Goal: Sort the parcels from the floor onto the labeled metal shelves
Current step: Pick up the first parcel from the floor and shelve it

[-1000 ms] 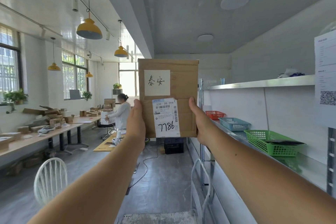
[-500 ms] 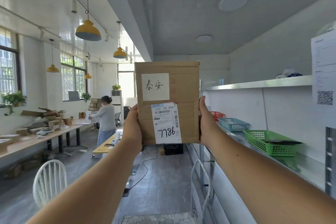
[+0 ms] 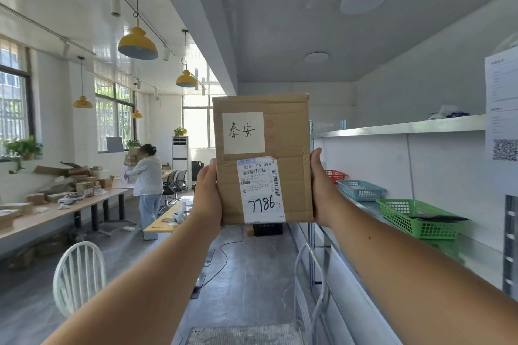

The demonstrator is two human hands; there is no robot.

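Observation:
I hold a brown cardboard parcel [image 3: 288,165] upright at arm's length in front of me. It bears a white note with handwritten characters and a shipping label marked 7786. My left hand [image 3: 207,196] grips its left edge and my right hand [image 3: 322,190] grips its right edge, fingers hidden behind the box. The metal shelves [image 3: 403,127] run along the wall on my right, beside and beyond the parcel.
On the lower shelf stand a green basket [image 3: 417,218], a blue basket [image 3: 360,189] and a red basket [image 3: 336,175]. A paper sheet with a QR code [image 3: 503,109] hangs at far right. A white chair [image 3: 80,274] and a person at long tables [image 3: 147,182] are to the left.
The parcel has shifted slightly right and my hands slid a little along its edges. The person in the background stood up and moved left toward the table.

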